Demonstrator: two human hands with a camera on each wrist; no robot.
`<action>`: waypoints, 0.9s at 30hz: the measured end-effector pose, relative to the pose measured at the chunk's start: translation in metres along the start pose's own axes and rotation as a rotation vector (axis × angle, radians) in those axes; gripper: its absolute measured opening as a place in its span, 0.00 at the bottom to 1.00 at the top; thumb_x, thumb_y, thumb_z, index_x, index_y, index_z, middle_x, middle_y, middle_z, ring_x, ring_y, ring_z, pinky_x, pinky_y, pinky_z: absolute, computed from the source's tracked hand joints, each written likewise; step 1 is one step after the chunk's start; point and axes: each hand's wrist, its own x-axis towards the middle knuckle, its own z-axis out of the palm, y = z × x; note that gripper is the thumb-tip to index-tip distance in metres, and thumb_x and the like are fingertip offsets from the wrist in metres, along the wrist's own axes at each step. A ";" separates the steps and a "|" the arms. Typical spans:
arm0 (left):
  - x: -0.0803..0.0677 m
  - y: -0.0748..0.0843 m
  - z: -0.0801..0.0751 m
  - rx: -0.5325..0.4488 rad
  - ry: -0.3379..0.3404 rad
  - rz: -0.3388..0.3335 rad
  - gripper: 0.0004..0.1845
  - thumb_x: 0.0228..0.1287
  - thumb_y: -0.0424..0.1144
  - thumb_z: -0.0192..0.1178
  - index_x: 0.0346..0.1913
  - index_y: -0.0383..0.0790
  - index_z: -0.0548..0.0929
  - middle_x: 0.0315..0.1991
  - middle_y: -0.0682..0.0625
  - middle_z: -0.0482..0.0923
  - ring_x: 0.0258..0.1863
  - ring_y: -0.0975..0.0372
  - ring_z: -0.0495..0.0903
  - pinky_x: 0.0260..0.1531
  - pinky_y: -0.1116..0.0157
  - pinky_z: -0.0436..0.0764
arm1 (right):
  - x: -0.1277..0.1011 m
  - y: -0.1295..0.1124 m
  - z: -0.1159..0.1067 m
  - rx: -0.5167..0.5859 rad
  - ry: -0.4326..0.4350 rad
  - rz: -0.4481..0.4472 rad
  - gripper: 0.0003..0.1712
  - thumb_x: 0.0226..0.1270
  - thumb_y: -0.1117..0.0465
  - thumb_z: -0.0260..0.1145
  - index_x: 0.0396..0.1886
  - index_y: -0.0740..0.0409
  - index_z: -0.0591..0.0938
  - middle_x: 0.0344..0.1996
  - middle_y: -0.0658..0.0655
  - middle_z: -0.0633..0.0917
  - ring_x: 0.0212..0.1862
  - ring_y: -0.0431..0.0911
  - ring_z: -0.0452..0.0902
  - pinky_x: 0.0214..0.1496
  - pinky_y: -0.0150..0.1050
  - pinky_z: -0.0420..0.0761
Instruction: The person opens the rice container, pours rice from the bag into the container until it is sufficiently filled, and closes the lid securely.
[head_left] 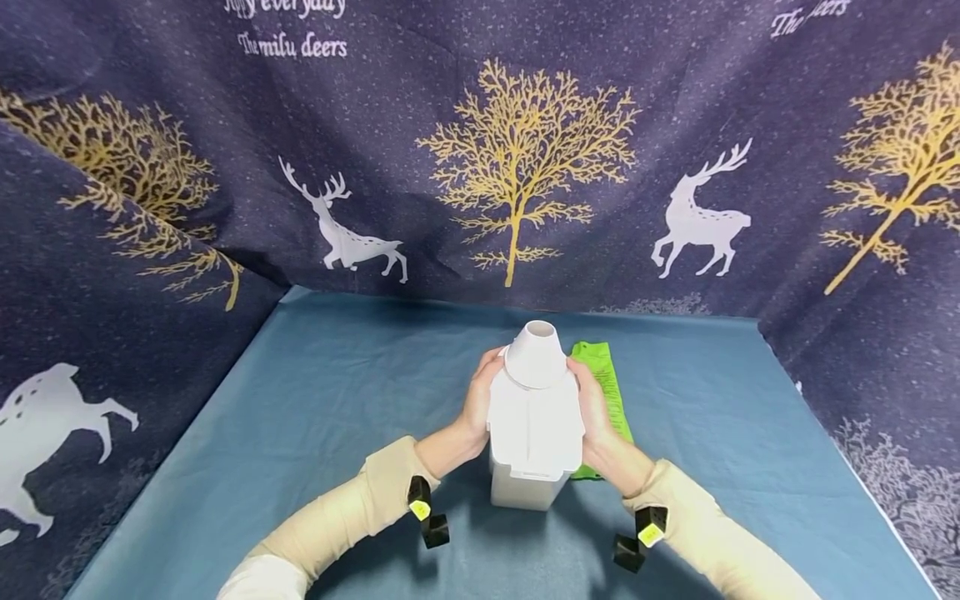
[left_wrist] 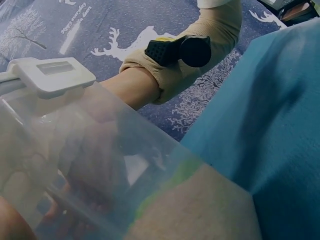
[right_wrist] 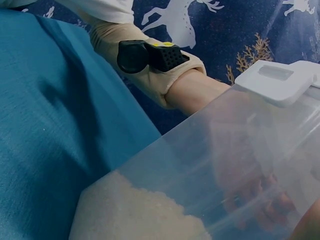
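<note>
Between both hands is a translucent plastic storage box [head_left: 525,493] with a white lid [head_left: 528,429] and a cone-shaped white spout [head_left: 536,358] at its far end. My left hand [head_left: 480,400] grips its left side and my right hand [head_left: 594,408] grips the right side. White rice-like grains [right_wrist: 137,212] lie in the lower part of the box, seen through its wall in the right wrist view. A white lid clasp [left_wrist: 62,75] shows in the left wrist view. Fingers of the opposite hand appear blurred through the plastic in both wrist views.
A flat bright green bag [head_left: 600,367] lies on the blue tablecloth [head_left: 360,367], behind and to the right of the box, partly covered by it and my right hand. A dark curtain [head_left: 450,200] printed with deer and trees hangs around the table's back and sides.
</note>
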 end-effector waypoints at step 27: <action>-0.045 0.012 0.008 0.181 0.075 -0.074 0.32 0.76 0.42 0.37 0.77 0.40 0.42 0.79 0.44 0.37 0.78 0.50 0.36 0.74 0.46 0.40 | -0.024 0.011 -0.003 -0.401 0.215 0.020 0.25 0.77 0.43 0.34 0.57 0.53 0.68 0.23 0.42 0.78 0.23 0.36 0.75 0.31 0.32 0.77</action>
